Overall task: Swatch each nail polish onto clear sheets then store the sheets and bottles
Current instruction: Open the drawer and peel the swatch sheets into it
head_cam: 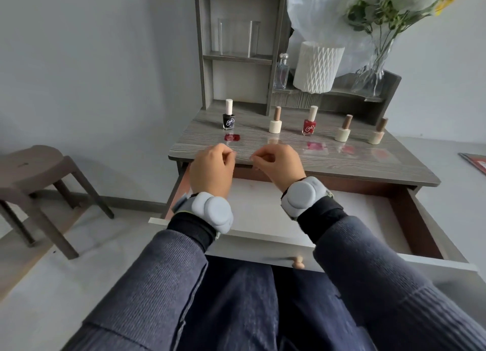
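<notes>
– Nail polish bottles point(275, 124): where do they stand?
– Five stand upright in a row across the bench point(368, 172), running from 11 o'clock to 2 o'clock of the hands. The black bottle point(228, 118) is at the 11 o'clock end, the red bottle point(309, 122) is in the middle, and the other three are cream with brown caps.
– And the clear sheets point(315, 145)?
– They lie flat on the bench, one just at 6 o'clock of each bottle. The dark red swatch point(232, 137) below the black bottle shows plainest; the one below the first cream bottle is only a faint sheen.
– What of the left grip point(211, 166)?
– It hovers at the bench's front edge, fingers curled, thumb against forefinger. I cannot tell whether anything clear is pinched there.
– The right grip point(278, 164)?
– It is just at 3 o'clock of the left, curled the same way, and again I cannot tell if it holds anything.
– Below them?
– An open drawer point(355, 214) with a pale floor, its knob point(298, 262) at 6 o'clock. A brown stool point(34, 166) stands at 9 o'clock.
</notes>
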Available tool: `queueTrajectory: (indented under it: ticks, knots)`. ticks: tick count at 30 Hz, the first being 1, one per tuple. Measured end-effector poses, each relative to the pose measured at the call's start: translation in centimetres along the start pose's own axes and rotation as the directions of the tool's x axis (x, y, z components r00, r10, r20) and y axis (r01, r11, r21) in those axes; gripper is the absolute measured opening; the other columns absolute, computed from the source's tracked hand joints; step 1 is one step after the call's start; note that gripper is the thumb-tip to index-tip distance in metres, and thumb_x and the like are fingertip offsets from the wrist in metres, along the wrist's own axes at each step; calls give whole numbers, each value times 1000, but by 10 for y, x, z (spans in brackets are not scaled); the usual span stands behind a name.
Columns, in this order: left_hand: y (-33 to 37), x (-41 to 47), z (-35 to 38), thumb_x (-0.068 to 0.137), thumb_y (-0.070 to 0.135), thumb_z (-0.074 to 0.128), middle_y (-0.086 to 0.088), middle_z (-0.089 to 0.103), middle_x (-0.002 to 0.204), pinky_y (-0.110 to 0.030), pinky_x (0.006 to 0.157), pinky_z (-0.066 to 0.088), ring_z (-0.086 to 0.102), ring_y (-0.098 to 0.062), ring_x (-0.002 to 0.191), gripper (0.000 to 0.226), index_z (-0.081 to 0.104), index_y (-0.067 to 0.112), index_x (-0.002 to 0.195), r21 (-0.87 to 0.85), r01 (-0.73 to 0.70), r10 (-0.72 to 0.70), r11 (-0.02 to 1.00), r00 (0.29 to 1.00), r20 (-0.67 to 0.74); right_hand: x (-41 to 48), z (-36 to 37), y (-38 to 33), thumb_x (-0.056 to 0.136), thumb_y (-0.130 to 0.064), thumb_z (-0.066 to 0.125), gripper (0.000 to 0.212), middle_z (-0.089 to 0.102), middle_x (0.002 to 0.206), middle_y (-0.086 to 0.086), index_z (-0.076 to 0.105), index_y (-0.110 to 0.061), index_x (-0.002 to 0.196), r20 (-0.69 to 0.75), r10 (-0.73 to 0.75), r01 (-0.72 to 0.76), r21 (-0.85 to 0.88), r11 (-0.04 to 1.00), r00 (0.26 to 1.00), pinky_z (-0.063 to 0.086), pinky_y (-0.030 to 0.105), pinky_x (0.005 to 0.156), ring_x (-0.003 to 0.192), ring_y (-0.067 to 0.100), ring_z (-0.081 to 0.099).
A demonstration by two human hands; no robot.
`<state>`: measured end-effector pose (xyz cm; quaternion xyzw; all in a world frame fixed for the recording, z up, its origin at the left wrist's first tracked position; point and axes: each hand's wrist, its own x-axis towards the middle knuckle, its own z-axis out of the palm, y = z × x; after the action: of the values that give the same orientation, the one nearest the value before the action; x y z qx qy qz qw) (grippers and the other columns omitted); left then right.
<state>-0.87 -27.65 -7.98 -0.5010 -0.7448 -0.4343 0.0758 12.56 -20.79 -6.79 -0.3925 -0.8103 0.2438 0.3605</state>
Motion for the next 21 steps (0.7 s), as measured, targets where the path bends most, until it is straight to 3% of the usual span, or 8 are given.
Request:
queueTrajectory:
  ticks: [3, 6, 11, 14, 21]
  knots:
    - [-16, 13, 9, 93, 22, 54, -8, 64, 110, -39, 83, 42, 55, -30, 104, 22, 66, 14, 109, 94, -36, 32, 995, 998, 45, 10, 11, -4, 87, -14, 62, 12, 70, 85, -5, 74, -16, 90, -51, -62, 58, -90, 994, 997, 49, 29, 77, 81, 17, 62]
    - [-25, 24, 14, 96, 26, 50, -6, 56, 129, -39, 98, 35, 47, -27, 122, 33, 58, 12, 124, 164, -94, 70, 982, 986, 148, 23, 22, -2, 89, -15, 58, 23, 68, 111, 2, 71, -17, 109, -16, -98, 91, -266, 960, 995, 39, 33, 94, 108, 28, 54]
    - [-33, 34, 22, 100, 37, 37, 4, 37, 150, -40, 110, 21, 22, -15, 143, 46, 41, 16, 141, 285, -178, 88, 942, 949, 304, 35, 31, -2, 97, -33, 50, 43, 46, 146, -7, 50, -24, 139, 118, -23, 76, -468, 881, 993, 24, 43, 111, 144, 22, 22]
    - [-39, 35, 26, 100, 44, 32, 9, 32, 152, -39, 112, 17, 17, -12, 144, 50, 37, 21, 143, 317, -182, 66, 931, 937, 342, 38, 36, -1, 100, -38, 43, 49, 35, 154, -5, 38, -23, 146, 153, 26, 57, -513, 857, 988, 16, 46, 116, 149, 22, 7]
    - [-42, 30, 24, 98, 49, 33, 10, 40, 148, -38, 108, 21, 27, -13, 140, 49, 45, 23, 138, 343, -190, 80, 920, 947, 311, 38, 37, 0, 102, -41, 36, 40, 26, 158, -2, 47, -35, 140, 180, 51, 60, -559, 827, 982, 9, 48, 118, 150, 26, -2]
